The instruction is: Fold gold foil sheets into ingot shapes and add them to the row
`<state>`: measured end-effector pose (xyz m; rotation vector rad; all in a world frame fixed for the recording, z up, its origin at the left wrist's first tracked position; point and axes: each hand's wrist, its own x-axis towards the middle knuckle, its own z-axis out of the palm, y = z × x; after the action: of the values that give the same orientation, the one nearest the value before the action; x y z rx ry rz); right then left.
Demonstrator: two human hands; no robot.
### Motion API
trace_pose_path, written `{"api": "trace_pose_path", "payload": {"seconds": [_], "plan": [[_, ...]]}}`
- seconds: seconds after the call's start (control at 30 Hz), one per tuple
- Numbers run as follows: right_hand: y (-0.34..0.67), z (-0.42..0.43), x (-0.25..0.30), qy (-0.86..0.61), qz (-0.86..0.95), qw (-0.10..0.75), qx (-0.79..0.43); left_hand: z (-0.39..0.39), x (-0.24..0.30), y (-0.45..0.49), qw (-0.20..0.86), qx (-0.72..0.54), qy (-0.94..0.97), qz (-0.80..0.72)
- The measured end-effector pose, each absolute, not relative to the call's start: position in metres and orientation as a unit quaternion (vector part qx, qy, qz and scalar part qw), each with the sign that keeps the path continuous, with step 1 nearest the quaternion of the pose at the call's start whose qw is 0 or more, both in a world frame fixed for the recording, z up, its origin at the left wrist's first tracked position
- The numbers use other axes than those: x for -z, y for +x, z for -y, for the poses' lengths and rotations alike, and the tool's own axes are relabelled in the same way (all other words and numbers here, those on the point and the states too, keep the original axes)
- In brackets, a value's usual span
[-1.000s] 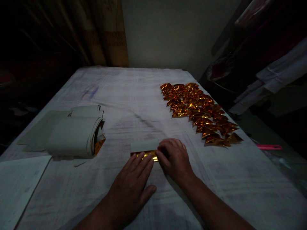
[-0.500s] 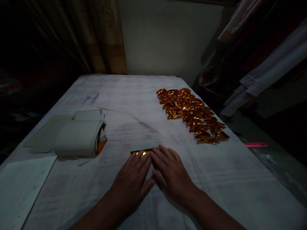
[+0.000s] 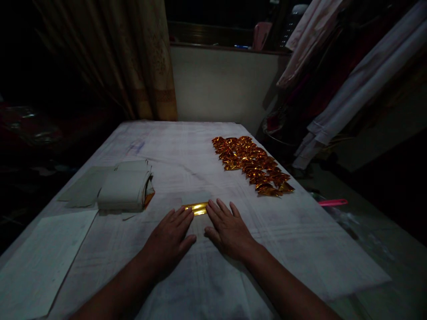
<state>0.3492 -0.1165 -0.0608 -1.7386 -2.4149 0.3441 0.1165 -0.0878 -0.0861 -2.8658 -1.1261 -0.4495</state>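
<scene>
A strip of shiny gold foil paper (image 3: 200,208) lies on the cloth-covered table in front of me, with a pale part showing faintly behind it. Flat on its left end rest the fingertips of my left hand (image 3: 170,238), fingers stretched out. My right hand (image 3: 230,229) lies at the strip's right end, its fingers spread and touching it. Between the two hands the middle of the foil is bare. To the right, several folded gold foil pieces (image 3: 250,164) sit in rows.
A bent-over stack of pale paper sheets (image 3: 122,191), orange showing at its edge, lies left of my hands. A white sheet (image 3: 46,262) is nearer me. Past the table's right edge are a pink handle (image 3: 332,202) and hanging clothes (image 3: 347,98). A curtain (image 3: 147,66) hangs behind.
My hands have moved apart along the foil strip, exposing more of its gold middle. The pale part behind the strip shows less. The view has tilted up, revealing a ledge with a pink cup.
</scene>
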Motion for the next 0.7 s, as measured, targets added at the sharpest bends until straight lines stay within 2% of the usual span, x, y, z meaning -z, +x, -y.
{"api": "trace_pose_path", "payload": {"seconds": [0.37, 0.5, 0.7], "plan": [[0.326, 0.116, 0.058, -0.58, 0.807, 0.089, -0.066, 0.093, 0.087, 0.106, 0.023, 0.143, -0.902, 0.407], [0.307, 0.117, 0.058, -0.531, 0.836, 0.093, -0.097, 0.094, 0.088, 0.108, 0.022, 0.154, -0.898, 0.412], [0.317, 0.116, 0.059, -0.584, 0.8, 0.063, -0.122, 0.096, 0.087, 0.11, 0.016, 0.155, -0.89, 0.429]]}}
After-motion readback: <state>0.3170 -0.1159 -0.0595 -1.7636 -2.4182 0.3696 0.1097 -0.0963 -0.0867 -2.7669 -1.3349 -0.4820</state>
